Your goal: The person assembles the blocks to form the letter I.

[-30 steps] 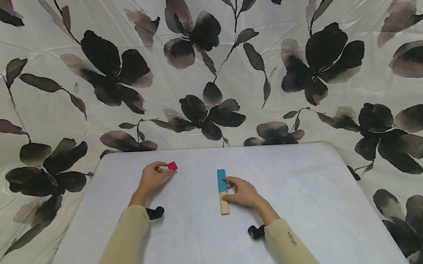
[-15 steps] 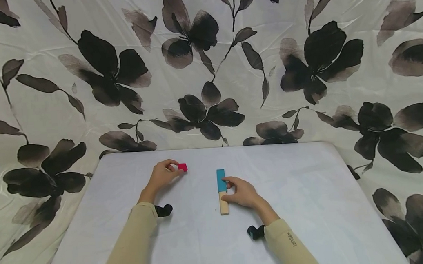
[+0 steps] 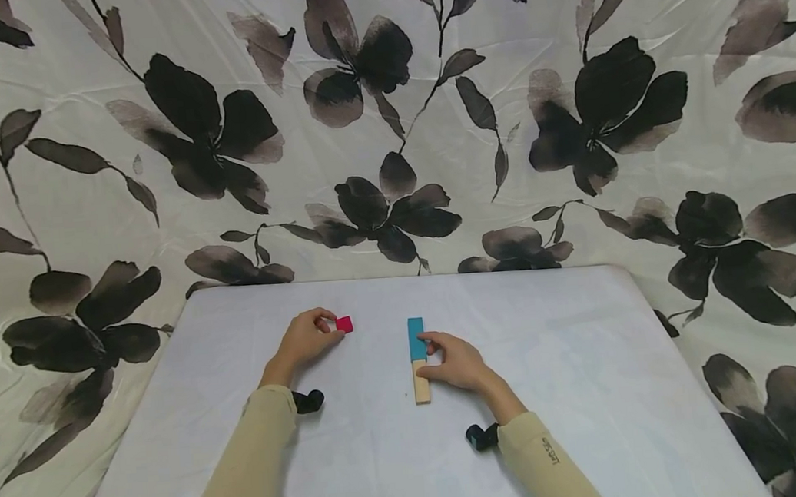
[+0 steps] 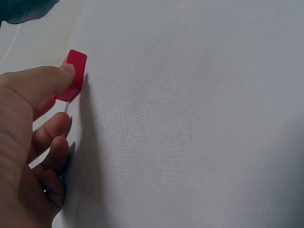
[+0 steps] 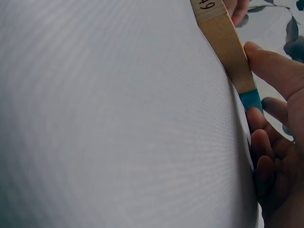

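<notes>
My left hand (image 3: 305,338) pinches a small red block (image 3: 344,325) between thumb and fingers, left of the other blocks. The left wrist view shows the thumb across one face of the red block (image 4: 77,71); the other fingers are bent below it. A blue block (image 3: 416,336) and a plain wooden block (image 3: 422,389) lie end to end on the table. From their right side, my right hand (image 3: 457,361) touches both, index finger on the blue one, thumb on the wooden one. Dark marks show on the wooden block (image 5: 228,47) in the right wrist view.
The table (image 3: 549,330) has a white cover and reaches back to a hanging cloth (image 3: 487,134) printed with dark flowers. Black wrist cameras stick out beside the left cuff (image 3: 309,402) and the right cuff (image 3: 482,437).
My left hand has carried the red block to the right, then slightly nearer to me, and the block has turned a little. The right hand and its two blocks stay in place.
</notes>
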Demonstrator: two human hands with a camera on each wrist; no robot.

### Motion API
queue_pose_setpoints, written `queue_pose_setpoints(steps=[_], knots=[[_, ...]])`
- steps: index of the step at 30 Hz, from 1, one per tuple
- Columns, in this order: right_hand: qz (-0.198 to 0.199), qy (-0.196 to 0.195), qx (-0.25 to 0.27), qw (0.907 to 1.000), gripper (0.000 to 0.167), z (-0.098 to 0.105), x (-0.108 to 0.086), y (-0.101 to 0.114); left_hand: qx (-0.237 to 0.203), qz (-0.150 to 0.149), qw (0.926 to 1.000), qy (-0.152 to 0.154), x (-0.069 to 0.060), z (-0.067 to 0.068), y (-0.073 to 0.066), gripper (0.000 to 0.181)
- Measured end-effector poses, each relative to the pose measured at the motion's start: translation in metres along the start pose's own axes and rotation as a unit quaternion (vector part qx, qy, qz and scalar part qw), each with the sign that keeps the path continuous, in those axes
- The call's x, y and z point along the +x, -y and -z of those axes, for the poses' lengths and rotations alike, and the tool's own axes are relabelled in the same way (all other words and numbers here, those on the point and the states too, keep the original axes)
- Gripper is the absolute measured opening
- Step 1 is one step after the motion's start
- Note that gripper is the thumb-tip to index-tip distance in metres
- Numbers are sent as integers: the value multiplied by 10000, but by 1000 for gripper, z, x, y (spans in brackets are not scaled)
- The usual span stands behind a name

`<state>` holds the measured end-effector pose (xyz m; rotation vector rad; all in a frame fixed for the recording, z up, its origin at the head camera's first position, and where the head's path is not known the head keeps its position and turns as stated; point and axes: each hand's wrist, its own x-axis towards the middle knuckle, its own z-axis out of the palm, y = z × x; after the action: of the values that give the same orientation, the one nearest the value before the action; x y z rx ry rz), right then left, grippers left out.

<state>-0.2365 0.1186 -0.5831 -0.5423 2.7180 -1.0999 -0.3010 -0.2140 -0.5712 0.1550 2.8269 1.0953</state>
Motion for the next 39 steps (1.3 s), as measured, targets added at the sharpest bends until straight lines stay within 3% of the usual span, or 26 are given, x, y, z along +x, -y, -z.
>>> queue_pose_setpoints(steps=[7,13,39], knots=[[4,14,27,10000,65,2,0,4,223,-105,9997,1,2,-3,1,40],[22,-34,20,10000,64,3,-1,3,141,-71,9998,-131,3,-7,-3,36],[87,-52,75,9999,64,-1,1,-3,-102,-165,9998,-13,19,-31,-35,36]])
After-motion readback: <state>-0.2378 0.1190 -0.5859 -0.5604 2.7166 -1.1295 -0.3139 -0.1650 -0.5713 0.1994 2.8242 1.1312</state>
